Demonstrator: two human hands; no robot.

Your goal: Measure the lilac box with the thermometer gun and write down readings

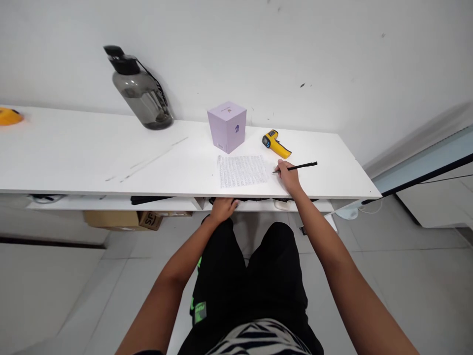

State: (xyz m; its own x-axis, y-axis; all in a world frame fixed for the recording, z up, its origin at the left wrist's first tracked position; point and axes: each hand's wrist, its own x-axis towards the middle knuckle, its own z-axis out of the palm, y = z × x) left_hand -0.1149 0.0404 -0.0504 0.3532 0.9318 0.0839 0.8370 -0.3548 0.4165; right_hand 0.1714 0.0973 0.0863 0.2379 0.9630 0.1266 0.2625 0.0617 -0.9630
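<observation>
- The right hand pinches a slim black pen, tip just beside the right edge of a handwritten white paper sheet lying on the long white bench.
- The left hand curls over the bench's front edge, below the sheet.
- Behind the sheet stands a lilac cardboard cube box.

writing on the paper is too small to read; left hand fingertips hide under the desk edge.
</observation>
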